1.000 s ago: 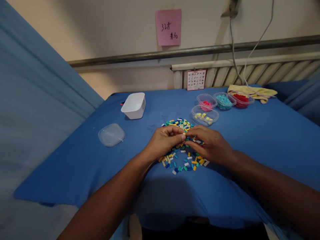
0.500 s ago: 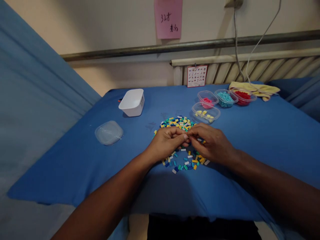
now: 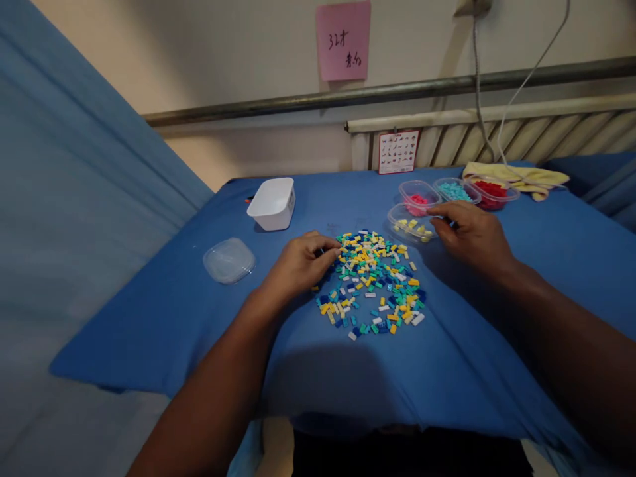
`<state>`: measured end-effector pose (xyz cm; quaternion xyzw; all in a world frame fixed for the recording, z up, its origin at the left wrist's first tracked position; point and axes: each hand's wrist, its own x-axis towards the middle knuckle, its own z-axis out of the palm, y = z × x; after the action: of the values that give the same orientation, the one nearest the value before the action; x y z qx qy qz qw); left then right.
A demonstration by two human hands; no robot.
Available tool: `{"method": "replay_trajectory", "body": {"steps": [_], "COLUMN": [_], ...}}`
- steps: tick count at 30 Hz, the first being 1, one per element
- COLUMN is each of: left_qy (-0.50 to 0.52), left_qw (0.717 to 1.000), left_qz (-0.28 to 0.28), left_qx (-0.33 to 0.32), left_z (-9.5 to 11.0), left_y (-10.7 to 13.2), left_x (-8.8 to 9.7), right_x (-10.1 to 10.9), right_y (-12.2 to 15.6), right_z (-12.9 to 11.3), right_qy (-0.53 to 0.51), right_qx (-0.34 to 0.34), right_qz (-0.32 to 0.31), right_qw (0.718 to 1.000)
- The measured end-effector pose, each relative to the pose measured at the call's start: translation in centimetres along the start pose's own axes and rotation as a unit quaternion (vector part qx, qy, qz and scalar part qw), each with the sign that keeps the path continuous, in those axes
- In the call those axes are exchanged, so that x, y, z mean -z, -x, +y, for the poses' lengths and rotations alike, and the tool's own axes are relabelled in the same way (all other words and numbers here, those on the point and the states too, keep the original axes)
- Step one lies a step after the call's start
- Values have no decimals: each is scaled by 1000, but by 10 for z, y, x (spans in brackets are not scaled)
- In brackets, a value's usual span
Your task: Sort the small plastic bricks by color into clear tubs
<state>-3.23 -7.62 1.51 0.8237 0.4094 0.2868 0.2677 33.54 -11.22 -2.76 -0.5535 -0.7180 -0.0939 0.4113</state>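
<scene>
A pile of small bricks (image 3: 375, 281) in yellow, blue, green and white lies spread on the blue table (image 3: 497, 331). My left hand (image 3: 301, 265) rests at the pile's left edge with fingers curled, their tips touching the bricks. My right hand (image 3: 472, 232) reaches over the rim of a clear tub of yellow bricks (image 3: 410, 225), fingers pinched together. What the pinch holds is too small to make out.
Three more clear tubs stand behind: pink bricks (image 3: 419, 194), turquoise bricks (image 3: 454, 189), red bricks (image 3: 491, 191). A white box (image 3: 272, 203) and a clear lid (image 3: 229, 260) sit at the left. A yellow cloth (image 3: 527, 177) lies at the back right.
My hands have parted from the middle of the pile. The right hand moved up and right to the yellow tub; the left slid to the pile's left edge.
</scene>
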Motion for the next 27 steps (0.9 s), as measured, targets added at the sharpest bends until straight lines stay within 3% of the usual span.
{"method": "replay_trajectory", "body": {"steps": [4, 8, 13, 19, 21, 24, 27], "left_qy": [-92, -145, -203, -219, -187, -26, 172], "left_qw": [993, 979, 967, 963, 971, 993, 978], "left_qz": [-40, -91, -112, -128, -115, -100, -115], "left_qx": [-61, -112, -104, -96, -90, -51, 27], "left_z": [-11, -9, 0, 3, 3, 7, 14], "left_y": [0, 0, -3, 0, 2, 5, 6], "left_x": [-12, -27, -35, -23, -19, -21, -33], "right_x": [-1, -4, -14, -20, -21, -21, -20], "right_y": [7, 14, 22, 30, 32, 32, 32], "right_z": [-11, -31, -54, -66, -71, -83, -95], "right_qy": [-10, -36, -97, -134, -142, -166, -198], "right_qx": [20, 55, 109, 135, 141, 136, 117], "right_qz": [-4, -39, -123, -159, -156, -140, -129], "right_qw": [1000, 997, 982, 969, 967, 967, 965]}}
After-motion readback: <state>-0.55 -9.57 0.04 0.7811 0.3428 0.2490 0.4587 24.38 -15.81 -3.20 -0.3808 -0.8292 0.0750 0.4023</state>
